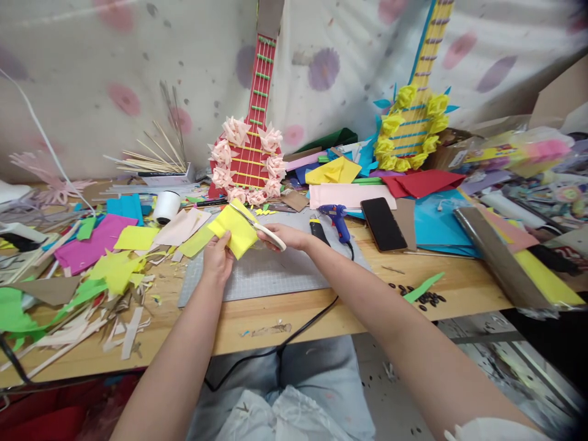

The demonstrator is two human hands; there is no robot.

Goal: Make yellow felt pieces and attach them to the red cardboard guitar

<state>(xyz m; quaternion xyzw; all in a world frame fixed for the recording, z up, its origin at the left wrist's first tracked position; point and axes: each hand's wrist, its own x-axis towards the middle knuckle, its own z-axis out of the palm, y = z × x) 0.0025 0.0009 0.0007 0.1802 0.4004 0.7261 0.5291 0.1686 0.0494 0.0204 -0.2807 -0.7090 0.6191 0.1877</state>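
Note:
My left hand (218, 258) pinches the lower left edge of a folded piece of yellow paper (241, 237) above the grey cutting mat (271, 275). In my right hand (283, 237) is a pair of scissors (274, 237) with pale handles. Their blades lie across the upper part of the paper, pointing up and to the left. Whether the blades are closed is too small to tell. Just behind the hands stands a red paper guitar (250, 162) ringed with pale pink paper flowers (222, 150).
A blue glue gun (339, 222), a black cutter (318, 230) and a phone (383, 225) lie to the right. Paper scraps (114, 269) cover the left side. A yellow-flowered guitar (411, 125) leans at the back. The glue gun's cord (316, 320) hangs over the front edge.

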